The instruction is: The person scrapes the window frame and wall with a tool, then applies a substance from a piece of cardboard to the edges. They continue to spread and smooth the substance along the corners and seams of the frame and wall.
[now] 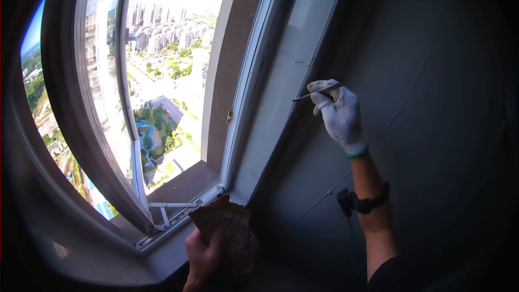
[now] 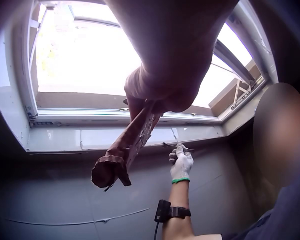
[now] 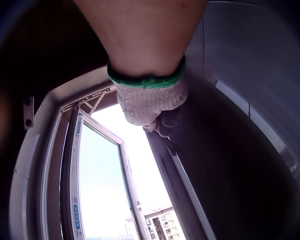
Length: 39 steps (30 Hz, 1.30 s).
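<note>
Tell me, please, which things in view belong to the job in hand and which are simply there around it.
Likely part of the job:
- thin tool, in the gloved right hand
- ragged-edged brown piece, in the bare left hand
- window surround, near the tool's tip

Seemingly just there:
- open window
- its hinge arm
- wrist camera

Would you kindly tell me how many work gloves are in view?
1: the white glove on the right hand, which pinches a thin tool. The left hand is bare.
</note>
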Tool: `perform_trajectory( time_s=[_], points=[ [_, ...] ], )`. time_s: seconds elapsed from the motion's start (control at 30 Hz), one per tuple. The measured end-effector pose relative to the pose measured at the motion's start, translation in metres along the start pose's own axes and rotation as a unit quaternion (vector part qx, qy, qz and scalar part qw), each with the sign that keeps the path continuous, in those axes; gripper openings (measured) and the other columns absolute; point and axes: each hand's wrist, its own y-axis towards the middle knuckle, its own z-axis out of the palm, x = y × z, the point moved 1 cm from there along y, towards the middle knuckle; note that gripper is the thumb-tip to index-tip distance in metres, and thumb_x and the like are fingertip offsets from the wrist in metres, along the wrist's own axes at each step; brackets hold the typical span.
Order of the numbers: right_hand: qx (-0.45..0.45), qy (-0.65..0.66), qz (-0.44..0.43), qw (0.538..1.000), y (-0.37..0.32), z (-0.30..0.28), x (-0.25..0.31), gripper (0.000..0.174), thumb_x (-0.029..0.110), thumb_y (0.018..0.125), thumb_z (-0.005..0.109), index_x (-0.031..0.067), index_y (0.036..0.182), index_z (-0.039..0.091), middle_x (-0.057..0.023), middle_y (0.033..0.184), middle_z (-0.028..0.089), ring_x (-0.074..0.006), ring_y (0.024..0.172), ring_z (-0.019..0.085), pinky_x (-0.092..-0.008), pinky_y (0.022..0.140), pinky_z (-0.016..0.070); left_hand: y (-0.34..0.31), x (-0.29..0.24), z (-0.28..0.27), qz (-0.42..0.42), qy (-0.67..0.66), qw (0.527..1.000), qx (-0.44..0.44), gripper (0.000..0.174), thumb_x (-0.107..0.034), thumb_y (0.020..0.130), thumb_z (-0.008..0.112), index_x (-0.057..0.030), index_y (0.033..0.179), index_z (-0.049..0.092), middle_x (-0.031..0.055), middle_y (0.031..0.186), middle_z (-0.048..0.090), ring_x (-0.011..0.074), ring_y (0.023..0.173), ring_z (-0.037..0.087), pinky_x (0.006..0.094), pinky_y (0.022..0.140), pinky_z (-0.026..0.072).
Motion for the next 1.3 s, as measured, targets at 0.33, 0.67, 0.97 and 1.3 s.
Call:
perform_trajectory(
  time_s=[0.33,0.67,0.97,1.3],
  points=[
    [0.023,-0.043,-0.028,0.998,0.051,-0.028,0.029,0.01,0.003,0.102,0.065,-0.0008,0.11,0.071,-0.0074,0.097,0.073,-0.0079,0.068,0.062,-0.0243,0.06,0.0534,0.008,0.006,0.001,0.05,0.012,0.999,-0.006,0.024,-0.011,0.102,0.065,0.0101,0.112,0.069,0.0137,0.101,0.077,0.0181,0.088,0.073,0.0328,0.08,0.0582],
    [0.037,-0.061,-0.037,0.997,0.108,-0.055,0.063,0.012,0.006,0.103,0.064,0.0001,0.11,0.072,-0.0036,0.086,0.068,-0.0071,0.064,0.06,-0.0247,0.058,0.0523,0.011,0.0,0.013,0.031,-0.035,0.998,-0.042,0.014,-0.008,0.105,0.063,0.0005,0.112,0.07,-0.0048,0.073,0.059,0.0024,0.056,0.046,0.0219,0.049,0.0333],
    [0.021,-0.101,-0.04,0.994,0.154,-0.076,0.099,0.015,0.012,0.105,0.063,0.0001,0.11,0.071,-0.0021,0.084,0.066,-0.0064,0.063,0.059,-0.025,0.06,0.0534,0.019,0.005,0.016,0.041,-0.037,0.997,-0.055,0.011,-0.009,0.104,0.063,-0.0012,0.101,0.07,-0.0047,0.068,0.057,0.0028,0.053,0.046,0.0228,0.047,0.0316],
    [-0.015,-0.115,-0.069,0.991,0.185,-0.076,0.062,0.014,0.015,0.104,0.065,0.0029,0.108,0.071,-0.0008,0.084,0.064,-0.0064,0.062,0.059,-0.025,0.056,0.0514,0.068,0.092,0.007,0.05,-0.04,0.995,-0.072,0.01,-0.008,0.103,0.065,0.0,0.1,0.07,-0.0043,0.07,0.06,0.0034,0.056,0.049,0.0231,0.048,0.0347]
  ],
)
